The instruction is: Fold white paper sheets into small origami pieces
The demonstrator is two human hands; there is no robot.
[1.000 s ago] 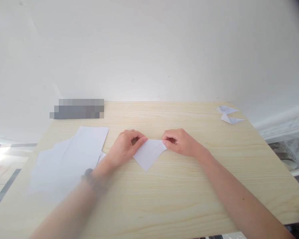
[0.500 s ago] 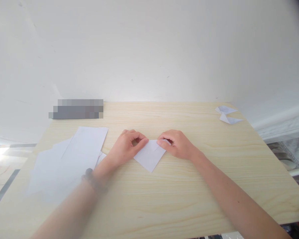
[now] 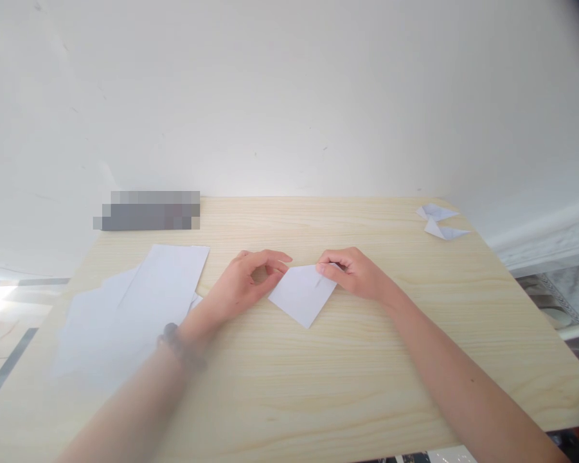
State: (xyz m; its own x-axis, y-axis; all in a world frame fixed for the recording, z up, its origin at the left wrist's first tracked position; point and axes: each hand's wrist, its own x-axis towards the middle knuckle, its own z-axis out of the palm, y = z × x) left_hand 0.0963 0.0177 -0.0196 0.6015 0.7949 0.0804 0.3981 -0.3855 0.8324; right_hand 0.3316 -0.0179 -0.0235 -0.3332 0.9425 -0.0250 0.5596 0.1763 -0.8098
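A small folded sheet of white paper (image 3: 302, 297) is held above the middle of the wooden table, one corner pointing toward me. My right hand (image 3: 351, 273) pinches its upper right edge between thumb and fingers. At the paper's upper left corner is my left hand (image 3: 250, 280), its thumb and forefinger apart; the thumb tip is close to the edge, and whether it touches I cannot tell. A dark bead bracelet (image 3: 180, 347) circles my left wrist.
Several loose white sheets (image 3: 144, 302) overlap on the left of the table (image 3: 293, 399). Two folded paper pieces (image 3: 446, 231) lie at the far right corner. A blurred-out grey object (image 3: 149, 212) stands at the back left, by the white wall (image 3: 289, 96).
My right hand has drawn the folded paper to the right and tilted it slightly. My left hand has let go of its corner, the forefinger now lifted away from the thumb.
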